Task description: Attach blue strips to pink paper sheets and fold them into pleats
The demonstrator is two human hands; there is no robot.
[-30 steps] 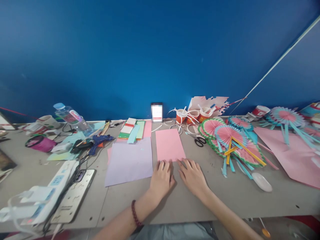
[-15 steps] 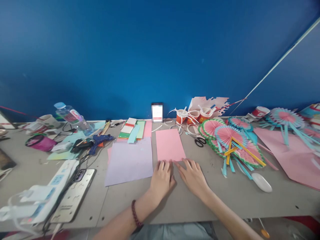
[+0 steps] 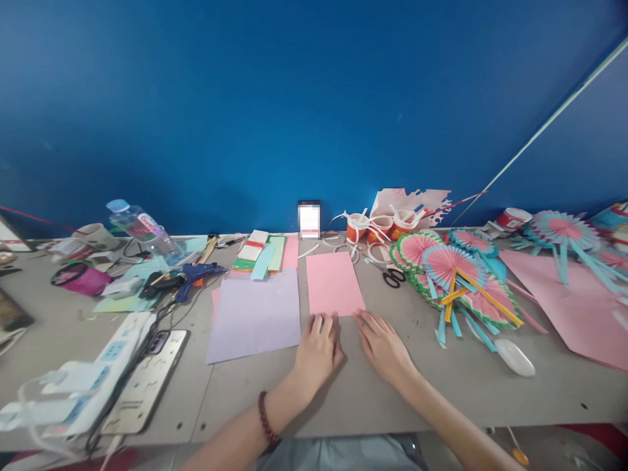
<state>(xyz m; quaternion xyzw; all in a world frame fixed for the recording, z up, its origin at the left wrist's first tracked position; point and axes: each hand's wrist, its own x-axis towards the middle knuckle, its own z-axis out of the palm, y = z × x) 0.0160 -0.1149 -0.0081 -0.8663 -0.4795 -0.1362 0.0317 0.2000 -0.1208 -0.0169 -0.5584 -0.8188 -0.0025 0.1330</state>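
Note:
A pink sheet of paper [image 3: 334,282] lies flat on the grey table, straight ahead of me. The fingertips of my left hand [image 3: 318,347] rest on its near edge, fingers stretched forward and flat. My right hand [image 3: 385,347] lies at the sheet's near right corner, fingers laid out and touching that edge. Neither hand grips anything. To the left of the pink sheet is a larger lilac sheet [image 3: 256,317], with pink paper showing from under it. Black-handled scissors [image 3: 394,277] lie to the right.
Paper fans [image 3: 454,271] are heaped at right, near a white computer mouse [image 3: 515,358]. Left stand a power strip [image 3: 105,366], a phone [image 3: 147,379], a blue glue gun [image 3: 193,281] and a plastic bottle [image 3: 144,229]. Paper cups [image 3: 380,227] and a small lit screen [image 3: 309,221] line the blue wall.
My right hand has slid to the right along the near edge of the pink sheet, away from my left hand. The left hand stays in place.

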